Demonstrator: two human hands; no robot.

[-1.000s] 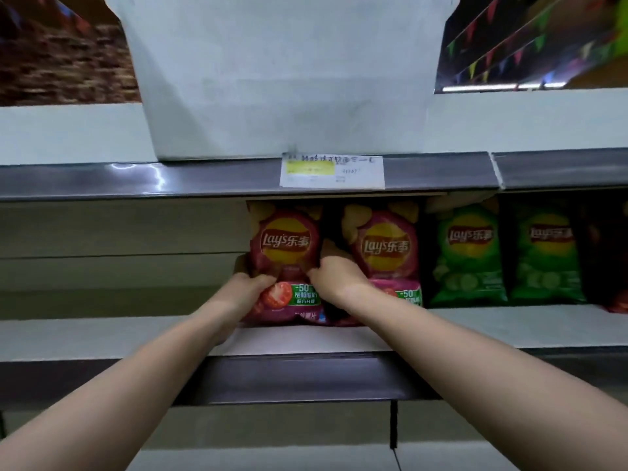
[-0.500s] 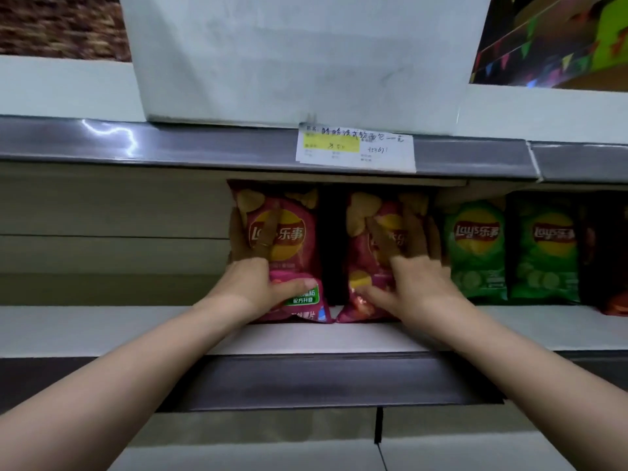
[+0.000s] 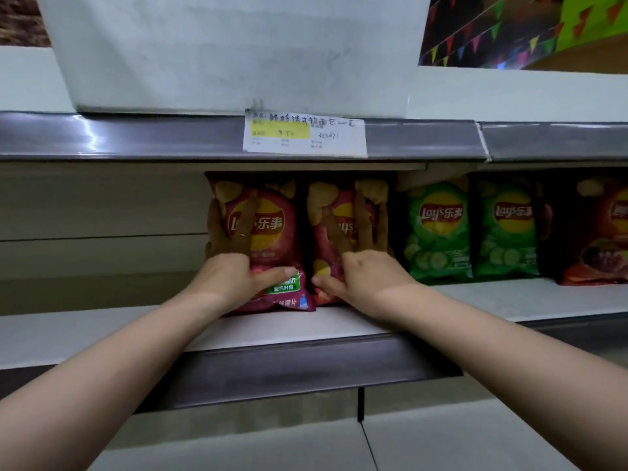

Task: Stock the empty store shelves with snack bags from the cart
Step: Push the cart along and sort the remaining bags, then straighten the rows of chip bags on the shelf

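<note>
Shelf (image 3: pixel 102 334) lies open leftward; left hand (image 3: pixel 234 270) and right hand (image 3: pixel 367 275) press flat on red bags (image 3: pixel 275 246).

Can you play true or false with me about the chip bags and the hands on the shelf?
The left hand presses the left red bag. True.
The right hand touches a green bag. False: it presses the right red bag; the green bags stand further right.
A price label hangs above the red bags. True.
The red bags lie flat on the shelf. False: both stand upright.
</note>
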